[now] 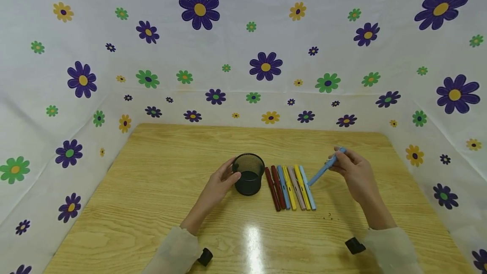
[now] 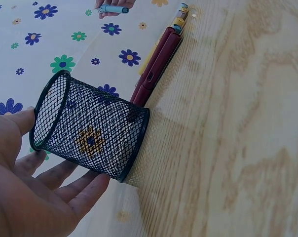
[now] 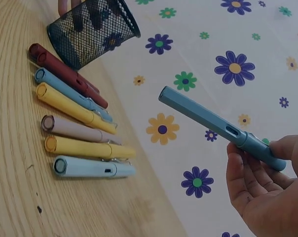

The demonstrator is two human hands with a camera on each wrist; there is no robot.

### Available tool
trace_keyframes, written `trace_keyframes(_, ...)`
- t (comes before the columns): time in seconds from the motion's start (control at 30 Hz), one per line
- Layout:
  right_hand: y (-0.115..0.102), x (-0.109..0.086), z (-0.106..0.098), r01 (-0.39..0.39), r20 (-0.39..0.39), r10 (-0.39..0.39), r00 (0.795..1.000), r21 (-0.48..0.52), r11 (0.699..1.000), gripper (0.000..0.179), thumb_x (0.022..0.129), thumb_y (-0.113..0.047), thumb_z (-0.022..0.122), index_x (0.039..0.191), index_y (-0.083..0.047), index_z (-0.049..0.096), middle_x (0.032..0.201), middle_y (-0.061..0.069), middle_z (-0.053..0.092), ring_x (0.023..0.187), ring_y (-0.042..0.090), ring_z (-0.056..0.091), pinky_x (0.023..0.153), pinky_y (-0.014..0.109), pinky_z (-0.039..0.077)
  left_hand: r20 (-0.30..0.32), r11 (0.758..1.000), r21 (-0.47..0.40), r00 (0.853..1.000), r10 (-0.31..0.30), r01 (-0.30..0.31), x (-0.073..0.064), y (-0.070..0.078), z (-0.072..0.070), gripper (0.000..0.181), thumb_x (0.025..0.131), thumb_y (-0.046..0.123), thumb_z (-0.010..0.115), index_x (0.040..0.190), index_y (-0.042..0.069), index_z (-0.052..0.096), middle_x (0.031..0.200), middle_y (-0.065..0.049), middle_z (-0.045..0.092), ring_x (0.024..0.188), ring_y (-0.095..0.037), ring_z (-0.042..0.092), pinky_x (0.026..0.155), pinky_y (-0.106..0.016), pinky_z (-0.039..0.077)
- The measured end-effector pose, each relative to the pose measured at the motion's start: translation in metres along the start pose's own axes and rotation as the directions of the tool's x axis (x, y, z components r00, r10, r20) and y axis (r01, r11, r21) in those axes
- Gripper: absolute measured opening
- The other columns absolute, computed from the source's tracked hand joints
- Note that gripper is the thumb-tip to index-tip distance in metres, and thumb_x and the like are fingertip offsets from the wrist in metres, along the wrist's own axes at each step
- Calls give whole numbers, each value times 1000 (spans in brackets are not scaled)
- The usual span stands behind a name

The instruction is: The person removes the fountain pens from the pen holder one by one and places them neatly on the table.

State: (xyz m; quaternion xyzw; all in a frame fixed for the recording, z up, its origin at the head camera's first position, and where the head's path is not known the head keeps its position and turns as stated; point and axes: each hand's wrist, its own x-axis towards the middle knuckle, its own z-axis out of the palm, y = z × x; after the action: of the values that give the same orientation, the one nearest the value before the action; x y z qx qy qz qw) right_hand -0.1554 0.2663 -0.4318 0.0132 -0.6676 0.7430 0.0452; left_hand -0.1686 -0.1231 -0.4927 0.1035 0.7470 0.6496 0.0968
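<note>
My left hand point(image 1: 219, 183) holds a black mesh pen cup point(image 1: 248, 186) at its left side. The thumb point(image 2: 24, 120) lies at the rim and the fingers spread along the mesh wall. The cup stands upright on the table, and no pens show inside it. My right hand point(image 1: 355, 172) pinches a blue fountain pen point(image 3: 203, 118) by its capped end, and the pen slants down to the left in the head view. Just left of it lies a row of several pens: dark red pens point(image 1: 272, 189), a blue pen point(image 1: 283, 187), yellow pens point(image 1: 289, 187), a pinkish-grey pen point(image 1: 296, 188) and a light blue pen point(image 1: 307, 188).
The wooden table point(image 1: 163, 172) carries all of this. Small dark crumbs point(image 1: 330, 217) lie below the row of pens. A white cloth with printed flowers point(image 1: 236, 54) rises behind the table and along both sides.
</note>
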Motion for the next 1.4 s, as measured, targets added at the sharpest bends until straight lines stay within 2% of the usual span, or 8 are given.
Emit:
trace_keyframes(0.17, 1, -3, -8, -4, 9, 4, 1000, 3, 1000, 23, 107, -21, 59, 122, -3, 61, 114, 5, 63, 94, 14, 71, 86, 25, 58, -4, 1000, -12, 1000, -2, 2, 0, 1, 0, 66, 105, 34, 64, 163, 18, 36, 162, -21, 36, 149, -38, 34, 115, -54, 39)
trace_keyframes(0.43, 0, -6, -17, 2, 20, -1, 1000, -19, 1000, 30, 108, -20, 58, 130, -2, 55, 108, 3, 67, 94, 14, 71, 85, 24, 59, -13, 1000, 4, 1000, -2, 2, -1, 1, 0, 67, 105, 36, 64, 163, 18, 36, 161, -22, 37, 148, -39, 36, 114, -55, 40)
trace_keyframes(0.87, 4, -7, -34, -41, 20, 44, 999, -157, 987, 45, 107, -28, 59, 138, 4, 51, 107, 2, 69, 91, 11, 69, 82, 25, 59, 3, 1000, 15, 1000, -5, 5, 0, -1, -1, 71, 104, 40, 64, 164, 17, 34, 163, -20, 34, 150, -39, 33, 115, -56, 38)
trace_keyframes(1.13, 9, -5, -38, -97, 75, 127, 989, -318, 943, 59, 110, -29, 53, 143, 18, 42, 106, -2, 70, 91, 10, 67, 84, 28, 59, -5, 1000, 15, 1000, -18, 18, 0, 0, 0, 69, 104, 40, 64, 163, 20, 35, 163, -18, 35, 150, -36, 34, 115, -55, 38)
trace_keyframes(1.4, 20, -2, -37, -105, 135, 162, 978, -359, 928, 56, 111, -26, 53, 140, 20, 44, 112, 11, 68, 95, 11, 66, 86, 30, 59, -12, 999, 26, 1000, -22, 22, -3, 1, 0, 70, 103, 43, 65, 163, 23, 36, 162, -19, 36, 149, -37, 34, 115, -57, 38)
